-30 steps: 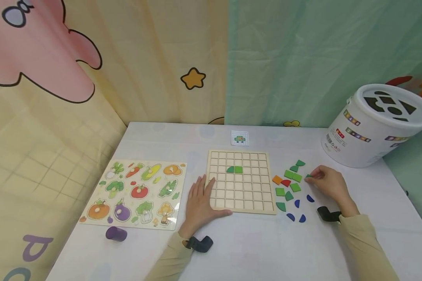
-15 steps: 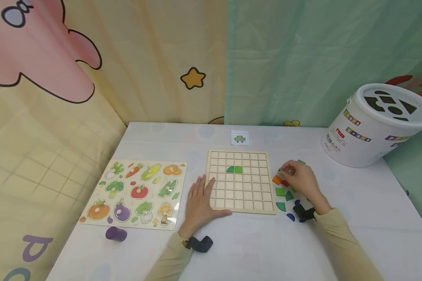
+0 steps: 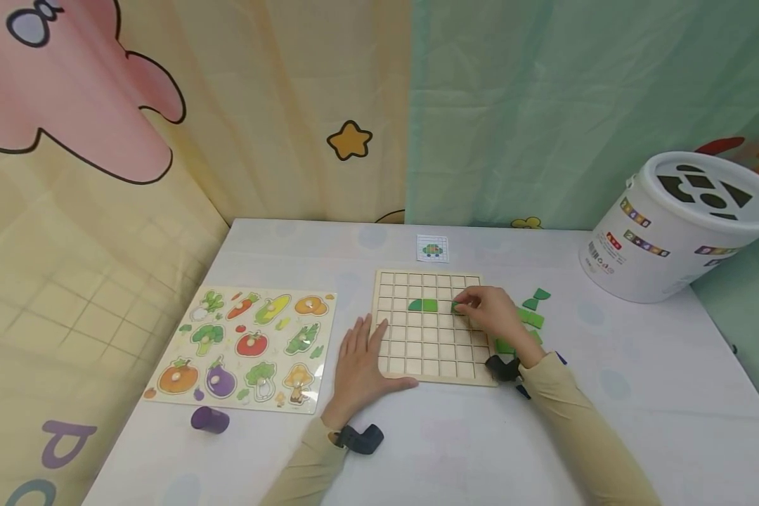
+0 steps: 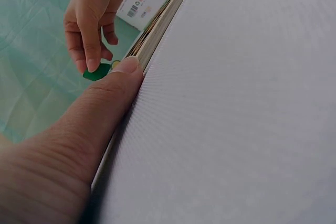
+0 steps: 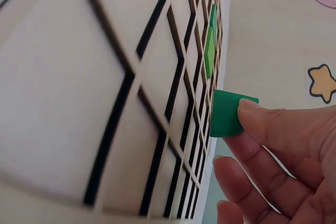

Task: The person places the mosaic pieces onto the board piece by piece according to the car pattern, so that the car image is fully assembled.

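A wooden grid board (image 3: 430,351) lies mid-table with a dark green quarter-circle tile (image 3: 415,306) and a light green square tile (image 3: 429,306) side by side in its cells. My left hand (image 3: 358,369) rests at the board's left edge, fingers straight and spread, the thumb along the near edge. Over the board's right half, my right hand (image 3: 490,313) pinches a dark green quarter-circle tile (image 5: 227,114) between thumb and index finger. In the right wrist view that tile is tilted close to the grid.
Several green tiles (image 3: 531,318) lie right of the board, partly hidden by the right arm. A picture card (image 3: 432,249) sits behind the board. A vegetable puzzle (image 3: 268,362) and a purple cylinder (image 3: 210,419) are at left; a white bucket (image 3: 632,246) stands back right.
My right hand has moved left from the loose tiles to over the board, carrying the dark green tile. The left hand has stayed at the board's edge.
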### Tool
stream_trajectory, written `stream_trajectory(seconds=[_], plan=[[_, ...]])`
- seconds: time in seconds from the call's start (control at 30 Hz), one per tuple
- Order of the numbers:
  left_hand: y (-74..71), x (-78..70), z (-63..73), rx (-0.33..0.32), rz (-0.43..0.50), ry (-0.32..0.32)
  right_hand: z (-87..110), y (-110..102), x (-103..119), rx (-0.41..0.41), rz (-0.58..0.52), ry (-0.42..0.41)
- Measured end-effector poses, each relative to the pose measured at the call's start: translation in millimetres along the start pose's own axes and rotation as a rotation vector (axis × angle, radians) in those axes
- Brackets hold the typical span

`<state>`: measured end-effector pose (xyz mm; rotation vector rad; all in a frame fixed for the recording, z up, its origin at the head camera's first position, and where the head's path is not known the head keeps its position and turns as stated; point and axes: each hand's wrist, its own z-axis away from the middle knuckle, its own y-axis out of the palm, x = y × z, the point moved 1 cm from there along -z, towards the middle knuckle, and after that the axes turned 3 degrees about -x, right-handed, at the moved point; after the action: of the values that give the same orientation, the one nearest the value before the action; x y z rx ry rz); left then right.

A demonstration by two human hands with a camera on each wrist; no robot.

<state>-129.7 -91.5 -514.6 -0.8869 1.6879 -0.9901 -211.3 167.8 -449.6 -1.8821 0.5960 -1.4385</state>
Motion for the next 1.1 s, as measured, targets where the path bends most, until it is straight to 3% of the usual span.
stream_trajectory(seconds=[0.47, 0.87, 1.1], plan=[[-2.8, -0.3, -0.1, 0.004, 0.017, -0.014, -16.8, 18.3, 6.8, 0.040, 0.039, 0.010], [0.1, 1.1, -0.5, 0.005, 0.013, -0.012, -21.3, 19.5, 10.6, 0.036, 0.128, 0.046], [-1.0, 0.4, -0.2, 0.005, 0.011, -0.012, -21.6, 21.2, 12.0, 0.023, 0.193, 0.017]])
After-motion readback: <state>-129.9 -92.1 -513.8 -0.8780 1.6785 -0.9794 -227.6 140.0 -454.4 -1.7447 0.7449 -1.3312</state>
